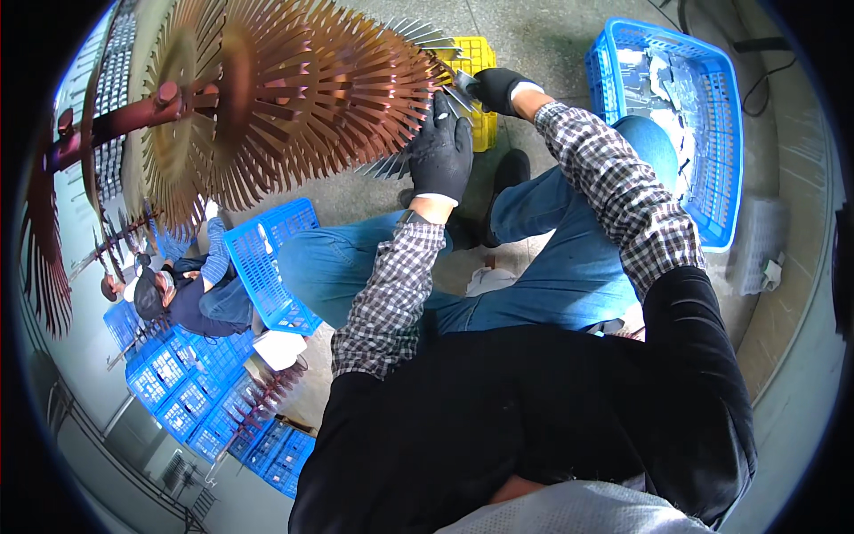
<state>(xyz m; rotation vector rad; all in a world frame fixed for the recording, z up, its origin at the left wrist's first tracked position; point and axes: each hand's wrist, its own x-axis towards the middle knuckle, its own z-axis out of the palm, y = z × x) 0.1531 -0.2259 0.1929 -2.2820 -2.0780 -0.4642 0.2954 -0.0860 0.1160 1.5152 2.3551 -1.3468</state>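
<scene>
A large reddish-brown rack (294,98) of radiating metal prongs on a shaft fills the upper left. Thin silver metal strips (418,34) stick out from its right end. My left hand (440,156), in a black glove, is up against the prongs at that end. Its fingers look closed, but what they grip is partly hidden among the prongs. To its right, my black-gloved right hand (496,91) is closed on a small flat metal piece (466,83), close to the prong tips. Beneath both hands sits a yellow crate (481,55) on the floor.
A blue crate (735,133) with flat silvery pieces stands to the right. Another blue crate (307,214) is beside my left knee. Further left, a person (191,285) in a cap sits near stacked blue crates (182,400) and another prong rack (258,400).
</scene>
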